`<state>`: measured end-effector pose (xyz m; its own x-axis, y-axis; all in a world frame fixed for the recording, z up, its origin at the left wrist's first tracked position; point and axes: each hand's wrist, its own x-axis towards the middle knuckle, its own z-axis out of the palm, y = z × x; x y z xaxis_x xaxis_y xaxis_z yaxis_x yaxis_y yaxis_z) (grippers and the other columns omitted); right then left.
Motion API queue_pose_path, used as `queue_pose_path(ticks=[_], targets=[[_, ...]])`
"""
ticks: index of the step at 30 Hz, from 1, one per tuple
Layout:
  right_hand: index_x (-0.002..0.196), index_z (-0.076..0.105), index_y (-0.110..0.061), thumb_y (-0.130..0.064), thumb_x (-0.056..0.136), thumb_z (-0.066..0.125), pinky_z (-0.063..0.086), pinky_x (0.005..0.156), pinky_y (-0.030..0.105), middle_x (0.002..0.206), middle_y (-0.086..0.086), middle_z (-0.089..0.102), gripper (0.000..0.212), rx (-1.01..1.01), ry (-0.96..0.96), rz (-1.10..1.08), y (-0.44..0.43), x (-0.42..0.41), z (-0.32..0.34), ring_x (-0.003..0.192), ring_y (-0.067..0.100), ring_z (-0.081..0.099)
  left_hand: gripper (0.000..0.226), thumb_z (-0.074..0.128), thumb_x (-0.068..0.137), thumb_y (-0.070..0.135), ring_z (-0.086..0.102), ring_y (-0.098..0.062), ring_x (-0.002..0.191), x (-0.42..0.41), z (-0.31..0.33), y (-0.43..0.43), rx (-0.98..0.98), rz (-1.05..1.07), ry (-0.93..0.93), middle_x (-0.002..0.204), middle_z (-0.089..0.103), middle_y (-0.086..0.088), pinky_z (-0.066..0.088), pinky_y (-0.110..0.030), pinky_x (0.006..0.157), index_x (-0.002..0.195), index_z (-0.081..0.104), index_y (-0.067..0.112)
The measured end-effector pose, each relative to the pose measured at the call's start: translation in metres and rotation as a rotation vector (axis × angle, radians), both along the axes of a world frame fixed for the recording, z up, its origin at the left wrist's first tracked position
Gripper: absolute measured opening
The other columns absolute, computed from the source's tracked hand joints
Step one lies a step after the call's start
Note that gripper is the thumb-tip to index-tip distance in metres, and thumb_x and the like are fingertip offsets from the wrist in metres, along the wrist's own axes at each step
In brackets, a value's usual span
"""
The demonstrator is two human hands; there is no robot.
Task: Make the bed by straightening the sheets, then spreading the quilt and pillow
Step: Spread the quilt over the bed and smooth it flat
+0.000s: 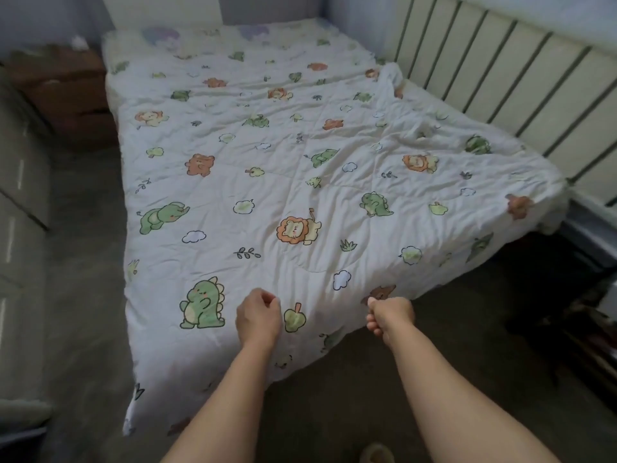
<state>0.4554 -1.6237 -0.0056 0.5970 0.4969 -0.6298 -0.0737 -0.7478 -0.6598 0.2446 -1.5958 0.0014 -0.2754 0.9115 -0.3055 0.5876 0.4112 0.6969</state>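
Both hands at the near edge of the quilt (283,168), which lies spread over the bed.

The white quilt, printed with lions, dinosaurs and bears, covers the mattress from the near edge to the far end. It is creased, and bunched up in a fold on the far right beside the slatted headboard (507,81). The right hand (389,315) is clamped on the quilt's near edge, fingers curled round the cloth. The left hand (258,317) sits on top of the quilt just left of it, fingers curled in against the thumb; I cannot tell whether any cloth is caught. A brown cabinet (66,95) stands at the far left.
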Motion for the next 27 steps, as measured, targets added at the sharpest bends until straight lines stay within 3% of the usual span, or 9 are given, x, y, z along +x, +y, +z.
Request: queue_pose_path(ticks=[3, 10, 17, 23, 27], targets=[[0.084, 0.063, 0.0, -0.013, 0.091, 0.058, 0.033, 0.033, 0.018, 0.057, 0.009, 0.057, 0.016, 0.034, -0.007, -0.024, 0.015, 0.046, 0.019, 0.039, 0.015, 0.047, 0.008, 0.055, 0.091, 0.018, 0.056, -0.02, 0.084, 0.062, 0.025, 0.021, 0.046, -0.057, -0.05, 0.089, 0.063, -0.001, 0.039, -0.025, 0.064, 0.088, 0.062, 0.014], [0.075, 0.059, -0.003, -0.012, 0.09, 0.057, 0.031, 0.032, 0.016, 0.053, 0.008, 0.056, 0.017, 0.071, -0.004, -0.035, 0.062, 0.19, 0.042, 0.033, 0.013, 0.045, 0.008, 0.058, 0.088, 0.017, 0.06, -0.021, 0.085, 0.229, 0.046, 0.077, 0.105, -0.202, -0.07, 0.089, 0.065, -0.001, 0.048, -0.031, 0.074, 0.089, 0.065, 0.012], [0.093, 0.064, -0.002, -0.014, 0.092, 0.055, 0.036, 0.035, 0.017, 0.066, 0.007, 0.061, 0.015, 0.066, -0.032, -0.072, 0.099, 0.339, 0.071, 0.041, 0.011, 0.051, 0.007, 0.059, 0.086, 0.016, 0.06, -0.02, 0.081, 0.39, 0.068, 0.123, 0.108, -0.326, -0.112, 0.082, 0.065, 0.001, 0.045, -0.029, 0.069, 0.084, 0.064, 0.014], [0.091, 0.066, 0.0, -0.017, 0.088, 0.057, 0.034, 0.035, 0.017, 0.067, 0.008, 0.064, 0.019, 0.088, -0.093, -0.103, 0.135, 0.438, 0.072, 0.04, 0.013, 0.052, 0.006, 0.061, 0.087, 0.015, 0.059, -0.017, 0.078, 0.496, 0.075, 0.17, 0.143, -0.465, -0.123, 0.08, 0.063, 0.002, 0.041, -0.026, 0.066, 0.082, 0.063, 0.015], [0.105, 0.059, -0.001, -0.018, 0.088, 0.056, 0.037, 0.036, 0.017, 0.085, 0.011, 0.066, 0.025, 0.113, -0.117, -0.13, 0.187, 0.507, 0.062, 0.043, 0.015, 0.054, 0.006, 0.061, 0.086, 0.016, 0.058, -0.015, 0.077, 0.565, 0.07, 0.221, 0.177, -0.507, -0.137, 0.079, 0.063, 0.004, 0.036, -0.023, 0.058, 0.08, 0.063, 0.017]])
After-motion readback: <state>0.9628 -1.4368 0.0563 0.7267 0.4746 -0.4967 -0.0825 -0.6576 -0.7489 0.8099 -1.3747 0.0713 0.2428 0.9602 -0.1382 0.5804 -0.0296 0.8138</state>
